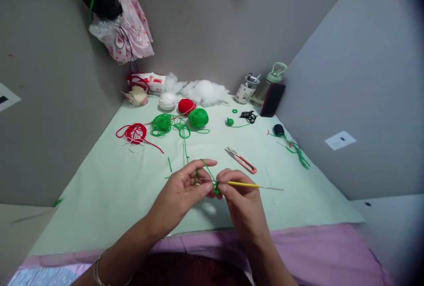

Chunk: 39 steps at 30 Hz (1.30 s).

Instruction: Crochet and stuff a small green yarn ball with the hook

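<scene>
My left hand [180,193] pinches a small green crocheted piece [216,187] near the front middle of the table, its index finger stretched out with green yarn [208,170] looped over it. Between the thumb and fingers of my right hand [243,200] is a crochet hook [245,184] with a yellow grip. The hook's tip points left, at the green piece. Yarn runs back from my left hand towards a loose green tangle [161,125] and a green ball [198,118].
Orange-handled thread snips [241,159] lie just beyond my right hand. Farther back are a red yarn ball [187,106], white stuffing [205,92], a pen cup [247,89], a bottle [265,88] and a phone [273,100]. Red yarn [136,133] lies left.
</scene>
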{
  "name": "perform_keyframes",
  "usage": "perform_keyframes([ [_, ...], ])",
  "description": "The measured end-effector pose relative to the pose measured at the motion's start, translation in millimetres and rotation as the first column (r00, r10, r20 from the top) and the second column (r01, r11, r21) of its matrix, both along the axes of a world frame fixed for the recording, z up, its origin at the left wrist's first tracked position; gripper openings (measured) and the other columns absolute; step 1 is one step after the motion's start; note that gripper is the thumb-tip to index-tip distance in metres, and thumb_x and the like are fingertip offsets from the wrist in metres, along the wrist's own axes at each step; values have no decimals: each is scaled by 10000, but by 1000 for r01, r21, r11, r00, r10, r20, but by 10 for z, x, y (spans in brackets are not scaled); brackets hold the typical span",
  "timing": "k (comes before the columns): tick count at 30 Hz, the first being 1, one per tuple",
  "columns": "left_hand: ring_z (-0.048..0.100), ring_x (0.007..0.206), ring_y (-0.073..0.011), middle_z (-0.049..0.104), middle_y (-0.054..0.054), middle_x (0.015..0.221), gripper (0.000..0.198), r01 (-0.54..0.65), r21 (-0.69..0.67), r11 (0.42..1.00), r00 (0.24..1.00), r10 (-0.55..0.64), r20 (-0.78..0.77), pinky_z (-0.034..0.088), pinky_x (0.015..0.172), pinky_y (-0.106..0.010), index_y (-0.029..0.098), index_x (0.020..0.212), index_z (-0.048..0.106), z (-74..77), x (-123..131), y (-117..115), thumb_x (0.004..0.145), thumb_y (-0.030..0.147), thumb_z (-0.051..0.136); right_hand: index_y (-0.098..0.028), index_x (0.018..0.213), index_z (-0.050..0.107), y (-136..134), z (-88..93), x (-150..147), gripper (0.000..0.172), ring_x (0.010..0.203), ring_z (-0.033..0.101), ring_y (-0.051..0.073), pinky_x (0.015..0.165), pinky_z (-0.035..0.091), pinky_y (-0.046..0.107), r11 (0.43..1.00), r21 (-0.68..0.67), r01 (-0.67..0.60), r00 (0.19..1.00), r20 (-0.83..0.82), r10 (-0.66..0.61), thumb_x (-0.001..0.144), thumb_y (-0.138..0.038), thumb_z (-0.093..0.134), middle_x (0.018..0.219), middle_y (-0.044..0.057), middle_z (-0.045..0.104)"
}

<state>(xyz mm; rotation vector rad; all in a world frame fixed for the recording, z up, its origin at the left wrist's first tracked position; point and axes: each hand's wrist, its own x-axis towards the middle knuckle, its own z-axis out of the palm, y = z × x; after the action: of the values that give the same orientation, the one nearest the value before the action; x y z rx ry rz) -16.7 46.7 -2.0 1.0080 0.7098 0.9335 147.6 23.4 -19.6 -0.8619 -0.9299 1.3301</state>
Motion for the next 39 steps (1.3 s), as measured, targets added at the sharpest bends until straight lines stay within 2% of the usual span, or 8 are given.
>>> perform_keyframes([
  [6,614,849,-117,615,17,868,364,-56,11,998,998,56,-42,527,838,-248,236,1240,696,-21,-3,-5,887,269,774,-244,804,775,20,-26,27,88,777,597,122,693,459,233,999,32,-31,994,110,27,798,-203,852,835,-11,653],
  [9,619,858,-111,628,17,890,363,-4,5,1000,1000,5,-17,514,849,-243,262,1254,695,-42,-17,-4,900,287,772,-232,754,751,42,-33,5,124,714,552,118,660,427,236,998,-41,-55,998,-16,54,760,-226,875,776,-19,623],
  [14,599,851,-105,603,14,893,364,90,16,996,991,-92,101,495,829,-224,284,1249,719,-79,-58,0,893,303,786,-217,703,724,57,20,-26,178,659,539,110,652,422,238,966,-135,-219,945,-277,175,695,-223,903,693,-32,589],
  [20,586,816,-116,576,7,844,321,149,-8,989,964,-143,225,479,816,-244,255,1188,756,-84,-101,5,871,282,790,-207,700,715,43,85,-18,194,683,610,137,632,420,244,944,-130,-303,907,-342,244,683,-221,907,699,-25,598],
  [24,583,811,-122,607,1,811,246,-25,-54,998,987,34,156,451,812,-235,215,1115,781,-46,-52,-4,882,288,764,-204,733,732,48,62,-42,172,680,586,115,641,420,231,974,-95,-206,946,-275,173,717,-231,902,710,-22,616],
  [27,607,791,-122,627,6,782,221,-139,-128,982,974,159,163,457,820,-238,207,1087,775,-37,33,-27,877,278,762,-212,775,745,52,32,-67,165,674,585,105,654,437,233,988,-93,-120,965,-247,94,728,-243,900,747,-19,649],
  [34,592,716,-91,621,17,770,225,-263,-310,914,883,357,303,503,721,-195,177,1000,744,-17,214,-87,790,189,824,-224,768,741,41,39,-130,163,684,612,118,674,458,253,998,-56,19,985,-169,-28,724,-237,897,773,-21,659],
  [39,620,748,-91,668,5,828,248,-281,-333,900,866,388,316,528,730,-187,182,1004,725,-23,283,-102,786,188,843,-231,771,754,56,56,-164,130,674,610,102,676,471,241,998,-5,63,983,-175,-63,742,-209,879,779,-25,664],
])
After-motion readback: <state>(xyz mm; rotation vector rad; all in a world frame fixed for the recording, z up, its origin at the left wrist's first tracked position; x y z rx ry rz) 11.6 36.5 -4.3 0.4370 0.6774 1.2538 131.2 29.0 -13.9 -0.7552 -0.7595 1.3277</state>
